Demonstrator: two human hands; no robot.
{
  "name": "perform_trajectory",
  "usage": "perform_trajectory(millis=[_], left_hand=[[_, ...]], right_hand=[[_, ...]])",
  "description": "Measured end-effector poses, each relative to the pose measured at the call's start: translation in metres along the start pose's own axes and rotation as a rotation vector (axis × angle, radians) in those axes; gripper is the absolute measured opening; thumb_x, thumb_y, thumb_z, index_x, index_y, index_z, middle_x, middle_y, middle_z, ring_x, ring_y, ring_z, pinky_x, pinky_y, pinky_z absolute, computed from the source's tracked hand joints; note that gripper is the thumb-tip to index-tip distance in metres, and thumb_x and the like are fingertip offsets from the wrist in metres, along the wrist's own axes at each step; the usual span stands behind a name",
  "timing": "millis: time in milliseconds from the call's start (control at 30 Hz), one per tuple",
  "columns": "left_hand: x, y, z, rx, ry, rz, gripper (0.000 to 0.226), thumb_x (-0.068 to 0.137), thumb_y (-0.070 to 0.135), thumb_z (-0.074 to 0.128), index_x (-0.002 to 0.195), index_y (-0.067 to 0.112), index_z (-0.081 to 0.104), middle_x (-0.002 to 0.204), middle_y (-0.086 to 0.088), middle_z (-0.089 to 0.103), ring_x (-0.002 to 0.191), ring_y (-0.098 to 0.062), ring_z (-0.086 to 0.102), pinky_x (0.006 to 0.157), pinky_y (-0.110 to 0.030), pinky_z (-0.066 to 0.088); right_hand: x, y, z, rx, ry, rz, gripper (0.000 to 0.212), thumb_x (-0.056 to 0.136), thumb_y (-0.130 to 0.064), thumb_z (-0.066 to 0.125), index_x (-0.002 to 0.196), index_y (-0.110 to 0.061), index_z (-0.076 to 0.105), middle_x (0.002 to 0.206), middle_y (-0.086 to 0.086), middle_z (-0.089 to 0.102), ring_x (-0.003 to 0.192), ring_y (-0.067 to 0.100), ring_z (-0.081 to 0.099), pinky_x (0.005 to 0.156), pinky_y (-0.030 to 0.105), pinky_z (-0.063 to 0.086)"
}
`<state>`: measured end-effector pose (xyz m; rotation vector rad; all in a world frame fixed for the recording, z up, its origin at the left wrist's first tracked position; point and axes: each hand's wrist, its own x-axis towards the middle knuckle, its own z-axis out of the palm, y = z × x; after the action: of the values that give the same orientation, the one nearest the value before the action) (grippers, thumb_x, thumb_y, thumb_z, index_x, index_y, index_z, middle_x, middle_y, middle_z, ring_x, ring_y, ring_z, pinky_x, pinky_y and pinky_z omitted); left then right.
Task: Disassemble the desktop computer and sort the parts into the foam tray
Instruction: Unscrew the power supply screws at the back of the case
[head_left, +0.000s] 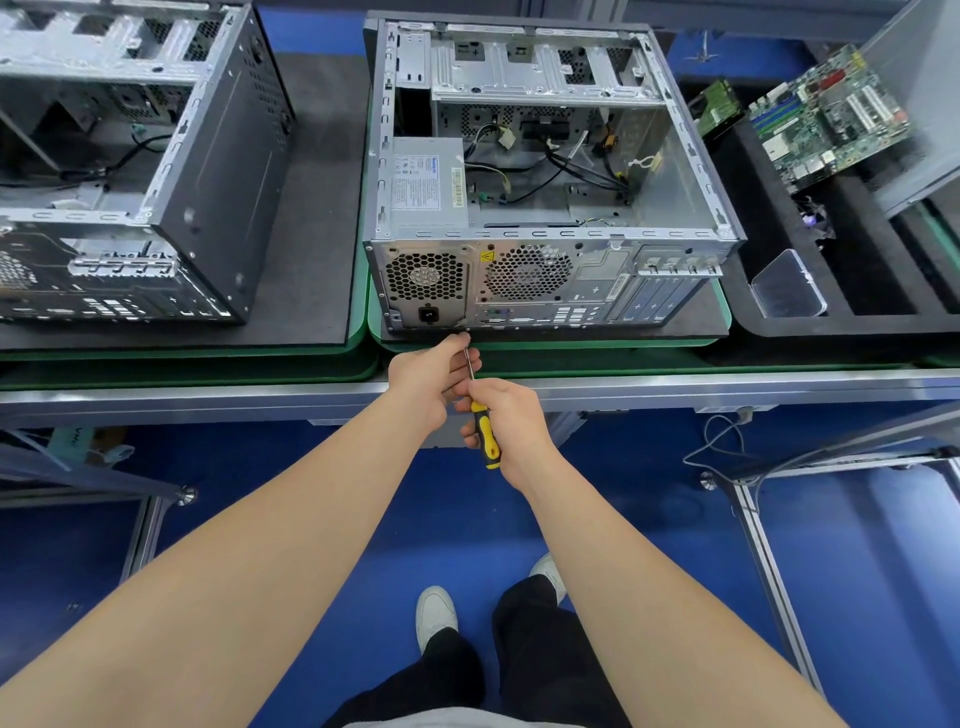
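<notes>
Head view: my right hand (511, 421) grips the screwdriver (487, 434) handle, and my left hand (428, 374) fingers pinch its shaft at the rear edge of the computer (524, 283) on the surface (675, 387). The power supply (426, 179) inside looks heavy and rigid; I'd lift it by its metal sides, not the cables (587, 166).

A: Where can a hand get into the case (545, 244)?
B: From above, where the top side is open. The PSU (426, 179) fills the near left corner, the drive cage (540, 67) spans the far end, and cables (576, 163) sprawl over the floor between.
A: The rear panel?
B: The left hand (431, 379) and right hand (511, 415) hold the screwdriver (487, 434) at its lower edge.
A: Beside it?
B: A mat strip (322, 208) lies bare before the second case (218, 171). The tray (831, 325) sits just right.
</notes>
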<state>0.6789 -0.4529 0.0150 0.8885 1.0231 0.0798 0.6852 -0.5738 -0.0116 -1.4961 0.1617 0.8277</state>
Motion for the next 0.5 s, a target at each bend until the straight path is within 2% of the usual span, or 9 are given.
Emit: perform_trajectory(millis=[167,367,500], left_hand=[[-0.0033,-0.0012,0.0029,-0.062,-0.019,-0.020,0.020,0.093,0.016,0.073,0.106,0.003,0.065,0.097,-0.012,0.077,0.086,-0.018,0.076,0.066,-0.029,0.060],[-0.0065,-0.0015,0.0065,-0.098,-0.009,-0.002,0.018,0.097,0.012,0.066,0.111,0.003,0.061,0.094,-0.010,0.075,0.088,-0.018,0.074,0.066,-0.028,0.055],[-0.0089,0.0000,0.0089,-0.110,0.010,-0.004,0.016,0.097,0.012,0.065,0.111,0.006,0.061,0.091,-0.006,0.075,0.087,-0.016,0.074,0.052,-0.023,0.054]], right_hand=[[0.0010,0.0003,-0.0013,-0.015,0.002,-0.005,0.021,0.102,-0.021,0.061,0.098,-0.015,0.081,0.088,0.008,0.076,0.061,0.021,0.063,0.054,0.032,0.055],[0.0018,0.0011,-0.0048,-0.046,-0.008,-0.021,0.024,0.101,-0.016,0.060,0.098,-0.016,0.083,0.086,0.006,0.075,0.061,0.021,0.061,0.053,0.031,0.053],[0.0025,0.0014,-0.0056,-0.079,-0.002,-0.038,0.025,0.104,-0.016,0.058,0.100,-0.017,0.082,0.089,0.005,0.076,0.065,0.020,0.062,0.058,0.031,0.055]])
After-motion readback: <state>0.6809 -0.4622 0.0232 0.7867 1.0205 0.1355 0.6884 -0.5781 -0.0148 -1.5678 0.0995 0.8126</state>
